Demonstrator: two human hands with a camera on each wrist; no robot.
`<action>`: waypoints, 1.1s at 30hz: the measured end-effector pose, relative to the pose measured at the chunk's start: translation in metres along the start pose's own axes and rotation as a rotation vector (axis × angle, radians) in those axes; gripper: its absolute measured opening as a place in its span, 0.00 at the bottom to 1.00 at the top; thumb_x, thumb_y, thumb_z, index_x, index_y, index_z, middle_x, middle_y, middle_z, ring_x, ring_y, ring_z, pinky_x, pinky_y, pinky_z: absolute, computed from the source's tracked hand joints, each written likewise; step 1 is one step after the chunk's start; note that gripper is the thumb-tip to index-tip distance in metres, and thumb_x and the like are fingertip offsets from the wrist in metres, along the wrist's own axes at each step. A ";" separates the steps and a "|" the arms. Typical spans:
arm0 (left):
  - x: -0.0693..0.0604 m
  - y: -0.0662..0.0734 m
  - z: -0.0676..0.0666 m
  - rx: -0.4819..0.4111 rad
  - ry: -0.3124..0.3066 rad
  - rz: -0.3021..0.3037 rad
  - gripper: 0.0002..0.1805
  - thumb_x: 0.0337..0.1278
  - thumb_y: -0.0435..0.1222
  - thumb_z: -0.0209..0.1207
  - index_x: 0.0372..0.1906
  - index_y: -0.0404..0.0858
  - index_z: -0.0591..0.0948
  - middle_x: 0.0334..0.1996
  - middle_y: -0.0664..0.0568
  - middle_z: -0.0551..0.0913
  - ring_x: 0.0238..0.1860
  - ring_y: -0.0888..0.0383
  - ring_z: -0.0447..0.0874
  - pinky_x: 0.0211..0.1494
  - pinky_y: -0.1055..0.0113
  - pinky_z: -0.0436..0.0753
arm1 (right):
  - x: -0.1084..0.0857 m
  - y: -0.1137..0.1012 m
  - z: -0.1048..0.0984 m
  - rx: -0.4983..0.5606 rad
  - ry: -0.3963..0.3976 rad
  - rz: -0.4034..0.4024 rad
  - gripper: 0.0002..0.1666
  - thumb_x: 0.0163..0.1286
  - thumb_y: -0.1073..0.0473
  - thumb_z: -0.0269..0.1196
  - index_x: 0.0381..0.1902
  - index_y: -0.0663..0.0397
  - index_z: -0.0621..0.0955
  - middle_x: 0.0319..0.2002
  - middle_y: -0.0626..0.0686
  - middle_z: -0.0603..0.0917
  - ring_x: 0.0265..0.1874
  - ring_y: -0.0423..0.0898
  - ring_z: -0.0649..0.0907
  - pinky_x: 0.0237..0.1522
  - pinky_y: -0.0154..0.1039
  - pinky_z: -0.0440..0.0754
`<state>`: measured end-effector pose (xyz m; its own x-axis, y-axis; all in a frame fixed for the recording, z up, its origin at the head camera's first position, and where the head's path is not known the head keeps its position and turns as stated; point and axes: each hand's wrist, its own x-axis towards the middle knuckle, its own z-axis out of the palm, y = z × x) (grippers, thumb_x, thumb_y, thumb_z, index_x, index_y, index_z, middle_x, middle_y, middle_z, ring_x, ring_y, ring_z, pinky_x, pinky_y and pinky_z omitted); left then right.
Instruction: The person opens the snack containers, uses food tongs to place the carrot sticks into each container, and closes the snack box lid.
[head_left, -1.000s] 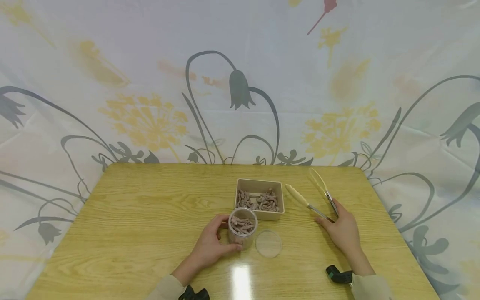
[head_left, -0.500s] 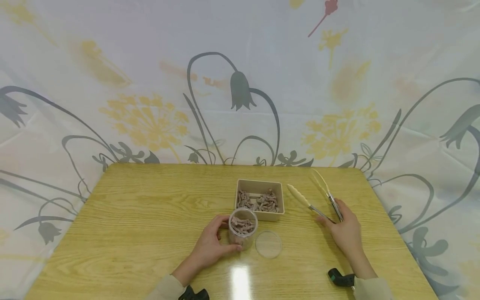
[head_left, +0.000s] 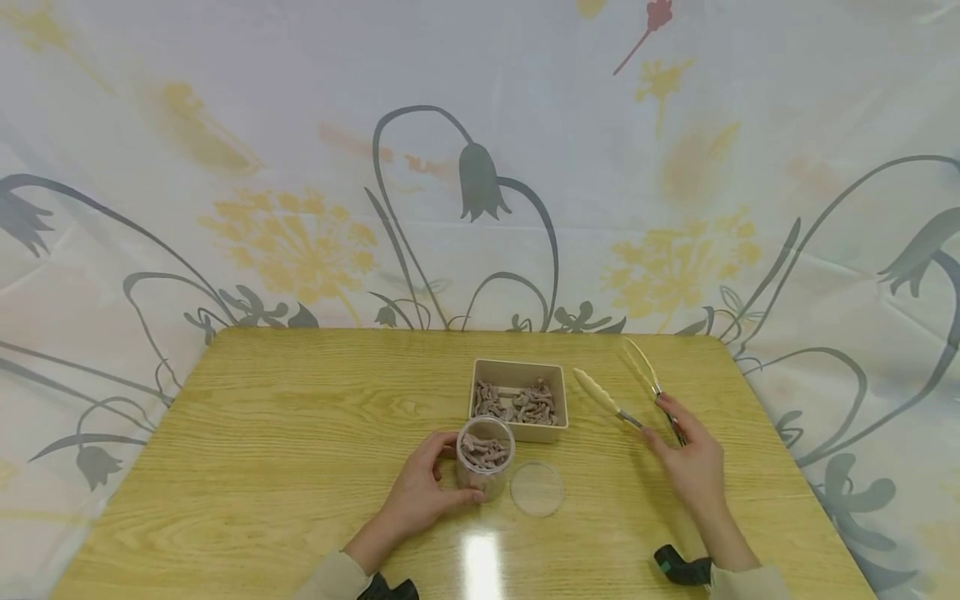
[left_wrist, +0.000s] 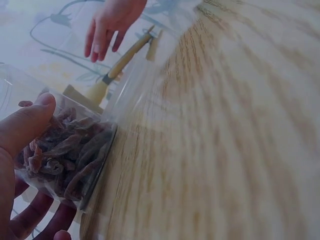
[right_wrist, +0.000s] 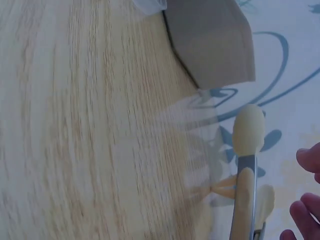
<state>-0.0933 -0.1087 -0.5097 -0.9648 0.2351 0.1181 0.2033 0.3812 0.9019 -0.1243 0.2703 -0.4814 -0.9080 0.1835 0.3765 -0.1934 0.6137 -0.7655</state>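
In the head view my left hand (head_left: 420,492) grips a clear plastic jar (head_left: 483,483) from its left side. The jar stands upright and uncovered, filled with brownish-grey wrinkled strips (left_wrist: 65,155). My right hand (head_left: 693,462) is over the handle end of metal tongs with cream tips (head_left: 597,390). In the left wrist view that right hand (left_wrist: 114,24) hovers above the tongs, fingers hanging loose. The right wrist view shows its fingers (right_wrist: 310,212) apart from the tongs (right_wrist: 244,200). The tongs lie spread on the table.
Behind the jar stands a beige rectangular tray (head_left: 543,432) with more of the strips. A round clear lid (head_left: 537,489) lies flat just right of the jar. The wooden table (head_left: 300,417) ends at a flower-patterned cloth (head_left: 300,167) at the back.
The tongs have shifted slightly right, then stayed put. My right hand has let go of them and come up off the handle. My left hand and the jar have not moved.
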 end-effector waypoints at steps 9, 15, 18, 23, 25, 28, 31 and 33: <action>-0.001 -0.001 0.001 -0.016 0.016 -0.004 0.42 0.32 0.49 0.81 0.61 0.53 0.76 0.49 0.68 0.78 0.49 0.59 0.78 0.41 0.68 0.75 | -0.018 -0.022 0.019 0.032 0.024 -0.153 0.17 0.57 0.77 0.70 0.46 0.68 0.85 0.50 0.60 0.86 0.45 0.40 0.84 0.49 0.18 0.73; -0.001 -0.002 0.001 -0.023 0.017 -0.005 0.42 0.32 0.49 0.81 0.61 0.54 0.76 0.49 0.68 0.79 0.50 0.59 0.78 0.41 0.68 0.74 | -0.033 -0.031 0.030 0.143 -0.073 -0.122 0.14 0.60 0.76 0.68 0.45 0.68 0.85 0.50 0.60 0.86 0.44 0.33 0.83 0.46 0.23 0.77; -0.001 -0.002 0.001 -0.024 0.013 -0.008 0.42 0.32 0.49 0.81 0.61 0.54 0.76 0.49 0.68 0.79 0.50 0.59 0.78 0.42 0.68 0.75 | -0.038 -0.032 0.036 0.227 -0.177 -0.105 0.16 0.61 0.76 0.67 0.48 0.68 0.83 0.52 0.62 0.85 0.51 0.35 0.81 0.46 0.26 0.79; 0.000 -0.003 0.000 -0.017 0.003 -0.007 0.42 0.32 0.49 0.81 0.61 0.53 0.76 0.49 0.67 0.79 0.50 0.60 0.78 0.42 0.68 0.75 | -0.042 -0.031 0.045 0.319 -0.357 -0.081 0.19 0.62 0.73 0.68 0.52 0.67 0.82 0.52 0.61 0.85 0.51 0.40 0.82 0.48 0.35 0.83; 0.000 -0.003 0.000 -0.013 0.000 -0.004 0.43 0.32 0.49 0.81 0.62 0.52 0.76 0.49 0.67 0.78 0.49 0.59 0.78 0.41 0.68 0.75 | -0.043 -0.030 0.049 0.317 -0.431 -0.094 0.22 0.61 0.72 0.69 0.54 0.65 0.82 0.53 0.60 0.84 0.52 0.43 0.82 0.49 0.38 0.83; 0.001 -0.003 0.000 -0.017 -0.007 -0.003 0.43 0.33 0.50 0.80 0.62 0.52 0.76 0.49 0.67 0.78 0.49 0.60 0.78 0.41 0.68 0.75 | -0.043 -0.028 0.054 0.300 -0.537 -0.135 0.26 0.60 0.70 0.70 0.57 0.63 0.81 0.55 0.59 0.83 0.54 0.48 0.81 0.52 0.40 0.82; 0.001 -0.003 0.000 -0.026 -0.014 -0.001 0.43 0.33 0.50 0.80 0.62 0.52 0.76 0.49 0.67 0.78 0.50 0.59 0.78 0.42 0.68 0.75 | -0.045 -0.026 0.057 0.299 -0.605 -0.178 0.28 0.59 0.69 0.71 0.59 0.62 0.79 0.56 0.58 0.83 0.56 0.50 0.81 0.55 0.39 0.80; 0.001 -0.004 0.000 -0.032 -0.020 -0.004 0.43 0.33 0.49 0.80 0.63 0.52 0.76 0.49 0.66 0.78 0.50 0.59 0.78 0.42 0.68 0.74 | -0.045 -0.024 0.059 0.299 -0.634 -0.195 0.30 0.59 0.67 0.71 0.60 0.61 0.79 0.57 0.57 0.83 0.56 0.51 0.80 0.57 0.39 0.79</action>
<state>-0.0946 -0.1102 -0.5128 -0.9620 0.2514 0.1069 0.1940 0.3534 0.9151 -0.1008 0.2018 -0.5105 -0.8696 -0.4443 0.2153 -0.3850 0.3372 -0.8591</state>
